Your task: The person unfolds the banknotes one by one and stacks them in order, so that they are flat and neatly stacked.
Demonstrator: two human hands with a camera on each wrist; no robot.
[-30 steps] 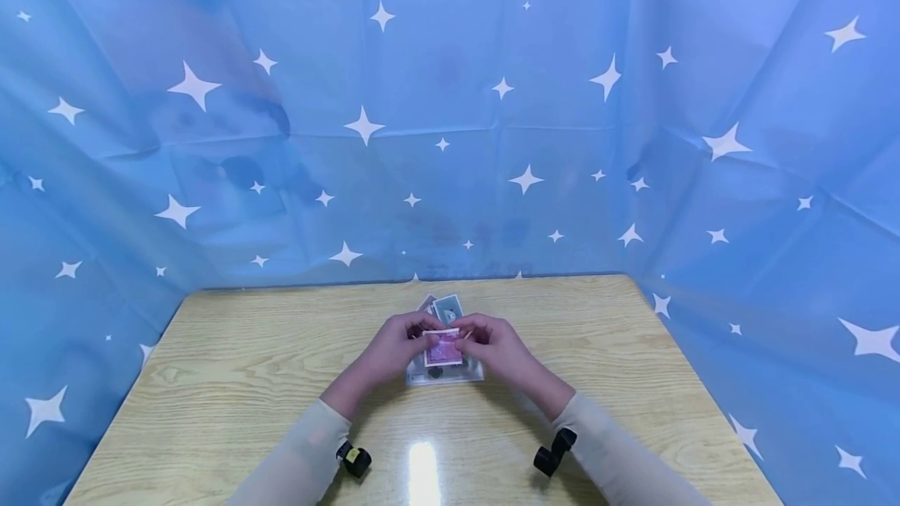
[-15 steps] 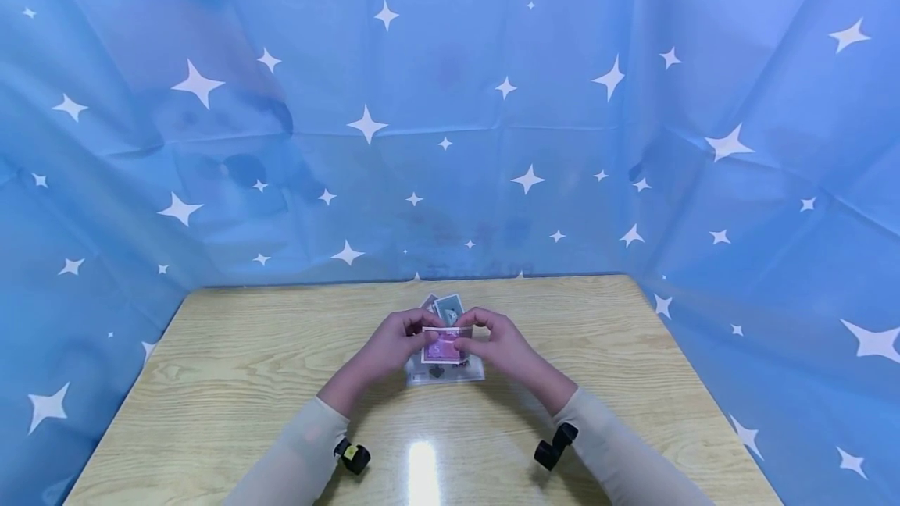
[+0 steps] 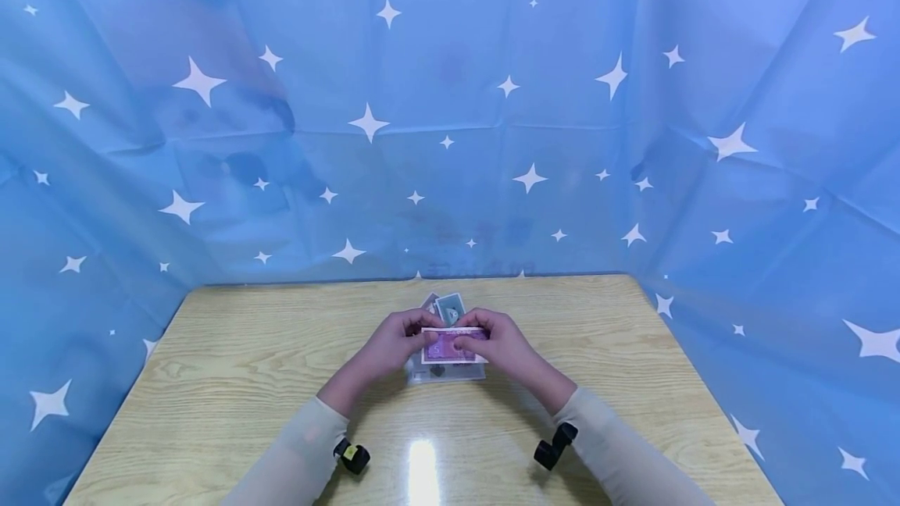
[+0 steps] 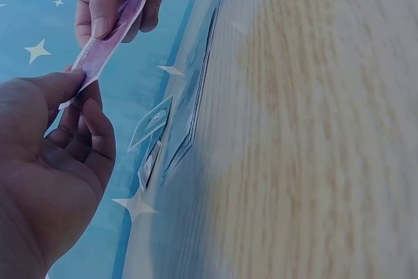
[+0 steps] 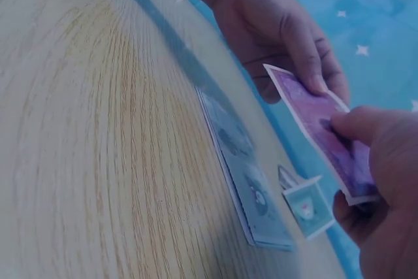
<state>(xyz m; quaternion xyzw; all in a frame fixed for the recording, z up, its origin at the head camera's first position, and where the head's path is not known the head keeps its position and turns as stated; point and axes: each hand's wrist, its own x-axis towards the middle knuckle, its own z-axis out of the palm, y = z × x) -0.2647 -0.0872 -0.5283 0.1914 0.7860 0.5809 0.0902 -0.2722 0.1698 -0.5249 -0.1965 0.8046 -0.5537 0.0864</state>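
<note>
Both hands hold a purple banknote [image 3: 444,345] with a white border, above the table in the head view. My left hand [image 3: 391,345] pinches its left side, thumb on the near face. Its right part is pinched between the thumb and fingers of my right hand [image 3: 503,348]. The right wrist view shows the banknote spread out and tilted, a thumb from each side on its face. Beneath it, a pale stack of notes [image 5: 247,174] lies flat on the wood. A small greenish note piece [image 3: 451,308], seemingly folded, lies just beyond the hands.
The light wooden table [image 3: 267,365] ends at a blue curtain [image 3: 450,100] with white stars. A black wrist camera [image 3: 353,457] sits on the left sleeve and another black camera [image 3: 555,445] on the right. Behind the hands, another folded note [image 3: 430,303] is partly hidden.
The purple banknote was folded to about half its width; its right part has opened out to the right, under the right thumb. Both hands stay almost in the same place.
</note>
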